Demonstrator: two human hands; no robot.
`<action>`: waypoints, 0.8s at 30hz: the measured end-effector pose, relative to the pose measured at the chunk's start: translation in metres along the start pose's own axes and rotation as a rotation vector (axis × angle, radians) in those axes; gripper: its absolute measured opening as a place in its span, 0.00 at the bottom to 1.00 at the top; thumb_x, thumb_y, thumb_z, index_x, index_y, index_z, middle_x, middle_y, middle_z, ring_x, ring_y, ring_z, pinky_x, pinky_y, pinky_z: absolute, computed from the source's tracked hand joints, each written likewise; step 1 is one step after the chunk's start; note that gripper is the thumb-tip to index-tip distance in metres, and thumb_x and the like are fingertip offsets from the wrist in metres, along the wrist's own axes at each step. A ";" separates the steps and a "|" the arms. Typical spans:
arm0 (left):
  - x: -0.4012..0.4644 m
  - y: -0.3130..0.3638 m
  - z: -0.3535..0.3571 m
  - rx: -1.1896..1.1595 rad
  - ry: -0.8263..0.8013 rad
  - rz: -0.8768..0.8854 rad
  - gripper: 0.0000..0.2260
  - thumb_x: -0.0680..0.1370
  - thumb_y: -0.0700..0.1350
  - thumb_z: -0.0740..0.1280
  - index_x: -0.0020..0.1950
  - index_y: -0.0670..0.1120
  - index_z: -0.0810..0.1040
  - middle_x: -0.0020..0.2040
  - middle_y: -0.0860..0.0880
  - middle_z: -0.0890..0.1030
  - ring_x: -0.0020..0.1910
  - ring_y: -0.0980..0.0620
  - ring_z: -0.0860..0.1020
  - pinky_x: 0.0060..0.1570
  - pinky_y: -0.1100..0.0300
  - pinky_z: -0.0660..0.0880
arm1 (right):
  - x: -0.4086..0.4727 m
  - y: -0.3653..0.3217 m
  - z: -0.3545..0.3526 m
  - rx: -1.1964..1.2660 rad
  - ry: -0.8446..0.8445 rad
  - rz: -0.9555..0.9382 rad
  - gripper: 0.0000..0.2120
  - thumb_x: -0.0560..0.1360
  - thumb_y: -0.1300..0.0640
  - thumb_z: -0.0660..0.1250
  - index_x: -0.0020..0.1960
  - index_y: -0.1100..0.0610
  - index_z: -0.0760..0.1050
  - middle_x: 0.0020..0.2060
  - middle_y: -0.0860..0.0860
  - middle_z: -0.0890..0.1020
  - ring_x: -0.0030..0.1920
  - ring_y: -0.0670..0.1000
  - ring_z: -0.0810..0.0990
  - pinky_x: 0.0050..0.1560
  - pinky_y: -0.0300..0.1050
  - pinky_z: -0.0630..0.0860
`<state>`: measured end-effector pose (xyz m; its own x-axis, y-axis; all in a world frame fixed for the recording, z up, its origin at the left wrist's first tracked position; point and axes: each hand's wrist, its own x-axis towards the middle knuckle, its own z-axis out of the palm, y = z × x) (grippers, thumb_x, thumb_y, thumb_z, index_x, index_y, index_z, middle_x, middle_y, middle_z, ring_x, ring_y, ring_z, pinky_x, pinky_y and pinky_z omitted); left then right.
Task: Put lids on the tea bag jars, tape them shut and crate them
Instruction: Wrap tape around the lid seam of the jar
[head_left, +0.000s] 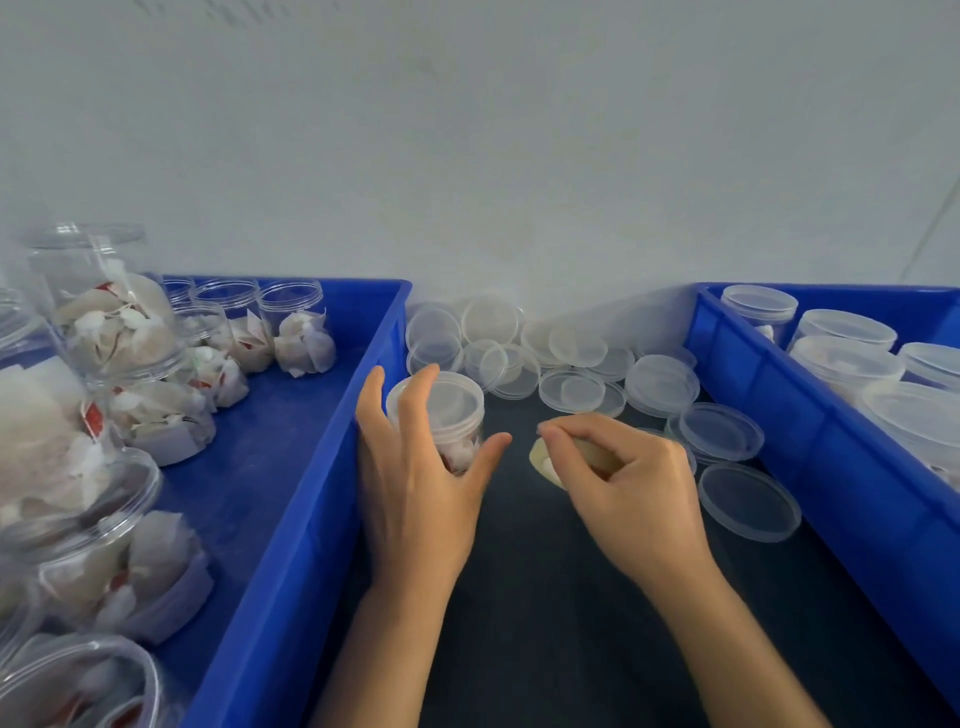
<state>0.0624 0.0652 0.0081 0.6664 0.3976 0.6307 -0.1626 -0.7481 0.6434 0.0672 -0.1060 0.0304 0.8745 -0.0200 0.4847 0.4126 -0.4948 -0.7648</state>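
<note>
**Lidded jar steadied on the dark table, tape roll in the other hand**

The left hand (415, 467) wraps a small clear plastic jar (451, 415) that stands upright on the dark tabletop (519, 623), just beside the wall of the blue plastic crate on the left (291, 519). Fingers curl over its near side and the thumb hooks round the right. The jar wears a frosted translucent lid, seated flat on top, and through its see-through wall white tea bags with a touch of red show in the lower part.

Just to the right, apart from the jar, the right hand (623, 478) pinches a pale cream roll of tape (545, 460), fingers curled closed around it; most of the roll is hidden under the fingers.

Behind both hands a loose heap of round translucent lids (571, 387) spreads across the table to the wall, some overlapping.

The left crate holds open clear jars of tea bags (296, 332), none with a lid on. The blue plastic crate on the right (831, 467) holds jars with frosted lids on (844, 358), standing close together.
</note>
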 end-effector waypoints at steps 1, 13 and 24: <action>-0.002 0.003 -0.002 0.039 0.063 0.046 0.35 0.74 0.58 0.80 0.77 0.52 0.70 0.80 0.40 0.65 0.76 0.39 0.69 0.66 0.43 0.74 | -0.002 0.000 -0.001 0.014 -0.004 -0.021 0.04 0.79 0.46 0.71 0.49 0.38 0.85 0.40 0.31 0.85 0.45 0.40 0.85 0.49 0.52 0.83; -0.016 0.027 -0.006 0.004 0.225 0.377 0.11 0.76 0.56 0.78 0.50 0.51 0.88 0.49 0.57 0.85 0.52 0.49 0.78 0.48 0.55 0.66 | -0.008 -0.003 -0.008 -0.027 -0.101 -0.122 0.16 0.77 0.56 0.60 0.53 0.41 0.84 0.42 0.37 0.86 0.45 0.47 0.85 0.47 0.53 0.81; -0.022 0.021 0.003 -0.027 0.159 0.403 0.05 0.80 0.49 0.76 0.48 0.49 0.88 0.44 0.57 0.85 0.45 0.51 0.78 0.45 0.51 0.71 | -0.009 -0.001 -0.008 -0.110 -0.094 -0.165 0.21 0.74 0.59 0.56 0.54 0.41 0.82 0.42 0.38 0.84 0.43 0.48 0.82 0.44 0.53 0.79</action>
<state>0.0463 0.0387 0.0062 0.4262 0.1550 0.8913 -0.4070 -0.8470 0.3419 0.0567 -0.1122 0.0303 0.8193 0.1481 0.5540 0.5267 -0.5762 -0.6250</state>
